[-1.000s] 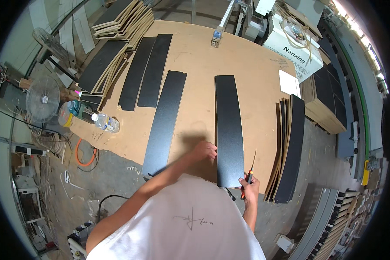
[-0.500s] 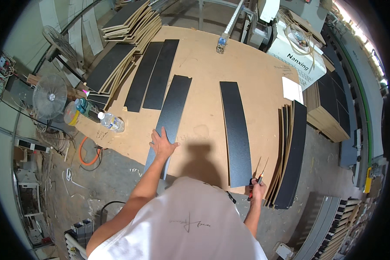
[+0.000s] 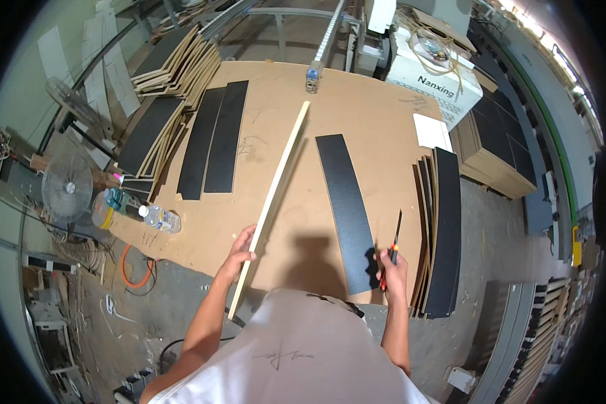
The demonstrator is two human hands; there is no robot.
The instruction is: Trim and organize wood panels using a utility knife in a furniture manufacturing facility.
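My left hand (image 3: 240, 254) is closed around a long narrow board (image 3: 271, 207), which stands on edge with its pale raw edge facing up. The thumb lies on one side and the fingers are on the other, partly hidden. In my right hand (image 3: 392, 269) is a screwdriver-like tool (image 3: 396, 234) with a red and black handle and a thin dark shaft pointing away from me. Just left of that hand, a black board (image 3: 345, 209) lies flat on the tan table (image 3: 283, 94), with the hand's shadow on its near end.
Several black boards (image 3: 447, 236) stand on edge at the right. Two more black boards (image 3: 225, 138) lie flat at the left, near stacked boards (image 3: 151, 135). A clear bottle (image 3: 160, 219) is at the left table edge, beside a fan (image 3: 68, 188). A white box (image 3: 431, 84) stands at the back right.
The left board has gone from lying flat under my open hand to standing on edge in its grip. My right hand has moved a little away from me with the tool. The view has shifted.
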